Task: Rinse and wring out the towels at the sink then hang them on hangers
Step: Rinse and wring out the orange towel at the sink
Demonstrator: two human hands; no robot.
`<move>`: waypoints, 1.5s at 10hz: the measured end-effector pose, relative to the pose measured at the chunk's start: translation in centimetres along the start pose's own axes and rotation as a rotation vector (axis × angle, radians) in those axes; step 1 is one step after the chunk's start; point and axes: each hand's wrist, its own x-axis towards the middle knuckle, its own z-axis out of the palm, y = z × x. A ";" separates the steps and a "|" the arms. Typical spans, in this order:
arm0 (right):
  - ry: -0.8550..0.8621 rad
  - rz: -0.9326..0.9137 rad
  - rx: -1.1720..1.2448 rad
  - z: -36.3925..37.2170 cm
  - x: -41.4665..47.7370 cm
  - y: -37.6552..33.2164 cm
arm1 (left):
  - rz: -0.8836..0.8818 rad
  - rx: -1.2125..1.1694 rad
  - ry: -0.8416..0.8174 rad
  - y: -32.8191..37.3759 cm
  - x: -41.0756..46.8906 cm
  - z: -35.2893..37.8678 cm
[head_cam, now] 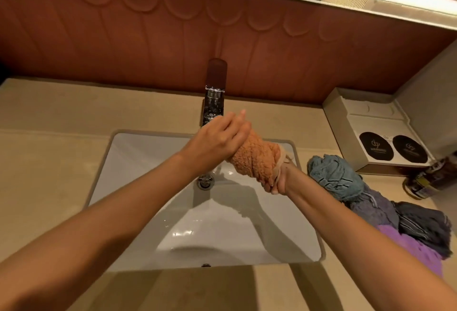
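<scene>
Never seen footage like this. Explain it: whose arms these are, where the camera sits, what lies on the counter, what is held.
No machine here: the camera is worn on a person's head and looks down, so both arms are that person's own. The left hand and the right hand each grip one end of a twisted orange towel over the white sink, in front of the chrome tap. On the counter to the right lie bunched towels: a blue-grey towel, a dark grey towel and a purple towel. Behind them stands a white box with two dark round labels.
</scene>
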 end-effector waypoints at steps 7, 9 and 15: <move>0.256 -0.930 -0.829 5.8 0.4 -2.4 | -1.283 -1.071 -0.336 5.0 -4.0 -1.8; 0.122 -0.899 -0.818 4.9 1.6 -1.6 | -1.274 -1.212 -0.522 4.5 -4.3 -1.3; 0.184 -0.997 -0.949 4.5 2.1 -2.8 | -1.319 -1.321 -0.602 3.7 -3.1 -0.9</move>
